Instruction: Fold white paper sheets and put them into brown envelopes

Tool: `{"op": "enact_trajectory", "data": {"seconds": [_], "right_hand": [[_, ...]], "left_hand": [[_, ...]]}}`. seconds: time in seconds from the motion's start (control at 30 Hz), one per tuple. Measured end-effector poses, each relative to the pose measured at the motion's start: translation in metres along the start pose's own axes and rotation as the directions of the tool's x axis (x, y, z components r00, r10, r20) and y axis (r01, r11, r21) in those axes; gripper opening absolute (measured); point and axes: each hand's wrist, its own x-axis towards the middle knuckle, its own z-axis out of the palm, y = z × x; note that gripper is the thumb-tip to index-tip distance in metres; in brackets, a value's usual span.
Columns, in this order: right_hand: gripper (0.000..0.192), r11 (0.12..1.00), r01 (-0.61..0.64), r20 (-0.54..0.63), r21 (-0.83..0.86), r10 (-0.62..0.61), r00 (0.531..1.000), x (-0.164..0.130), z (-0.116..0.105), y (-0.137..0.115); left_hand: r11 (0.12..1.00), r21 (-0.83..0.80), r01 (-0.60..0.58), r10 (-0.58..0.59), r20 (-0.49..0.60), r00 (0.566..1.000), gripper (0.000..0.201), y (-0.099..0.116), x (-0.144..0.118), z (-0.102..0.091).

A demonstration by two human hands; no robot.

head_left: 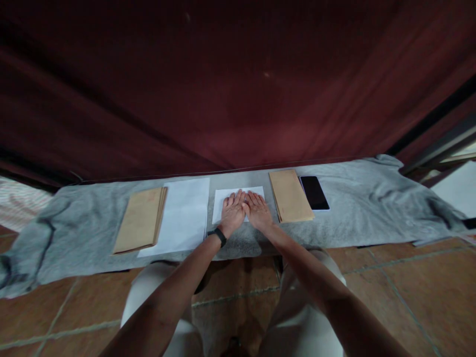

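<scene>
A folded-looking sheet of white paper (219,204) lies flat in front of me. My left hand (232,212), with a dark band at the wrist, rests palm down on it, fingers stretched out. Beside it, my right hand (257,210) also presses flat on the paper, and the two hands touch at the thumbs. Both hide the middle of the sheet. To the left is a stack of larger white paper (188,213), partly under a pile of brown envelopes (139,218). On the right lie more brown envelopes (292,196).
A grey cloth (357,198) covers the narrow bench. A phone (314,192) with a dark screen lies at the right envelopes' edge. Behind the bench rises a dark red surface (238,99). Below is a tiled floor (394,282), with my knees close to the bench's front edge.
</scene>
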Motion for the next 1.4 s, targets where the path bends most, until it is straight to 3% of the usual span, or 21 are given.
{"op": "enact_trajectory", "data": {"seconds": [0.5, 1.13, 1.4], "right_hand": [[0.058, 0.999, -0.039, 0.003, -0.006, 0.039, 0.999, -0.001, -0.002, -0.003], [0.055, 0.997, -0.069, -0.056, -0.037, 0.067, 0.996, 0.000, 0.007, -0.006], [0.055, 0.995, -0.061, -0.065, -0.076, 0.056, 0.996, -0.002, 0.004, -0.007]], "left_hand": [[1.000, -0.006, -0.003, 0.003, 0.000, 1.000, 0.061, -0.004, 0.007, 0.008], [0.998, 0.013, 0.056, -0.056, -0.004, 0.998, 0.057, -0.022, -0.006, 0.008], [0.999, -0.018, 0.042, -0.043, -0.071, 0.997, 0.056, -0.020, -0.008, 0.012]]}}
